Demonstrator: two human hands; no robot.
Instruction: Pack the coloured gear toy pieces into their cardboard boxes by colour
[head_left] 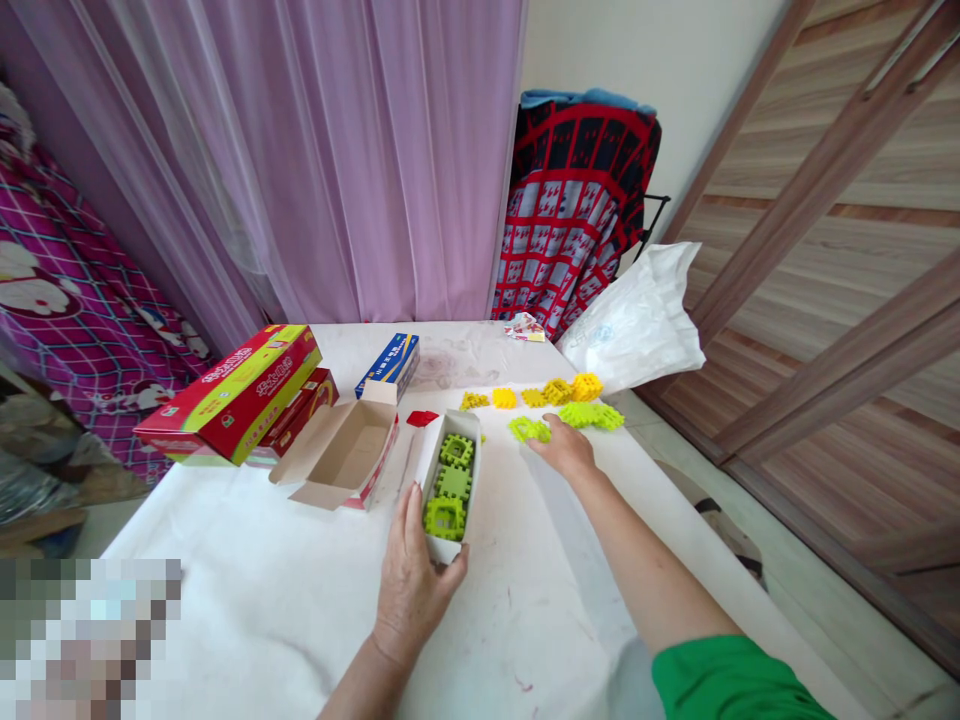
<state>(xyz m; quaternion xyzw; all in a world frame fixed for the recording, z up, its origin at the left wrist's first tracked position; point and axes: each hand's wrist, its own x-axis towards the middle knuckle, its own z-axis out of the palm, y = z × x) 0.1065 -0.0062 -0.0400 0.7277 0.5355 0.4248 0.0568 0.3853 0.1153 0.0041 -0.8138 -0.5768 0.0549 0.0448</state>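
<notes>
My left hand (412, 575) grips the near end of a narrow white open-topped box (474, 470), thumb at its near right corner and fingers along its left side. Inside lie green interlocking building blocks (454, 484) in a row. Farther right, my right hand (568, 448) reaches across the table with its fingers closed at a lime-green building block (527, 430); the fingertips are partly hidden. Just beyond that hand sit more lime-green blocks (592, 416). Behind them runs a row of yellow blocks (534, 398).
An open empty carton (349, 455) stands left of the white box. Beside it are a red and yellow box (240, 385), a dark red box (300, 410) and a blue box (388, 365). A white plastic bag (637, 320) rests at the table's right far corner. A red piece (422, 418) lies mid-table.
</notes>
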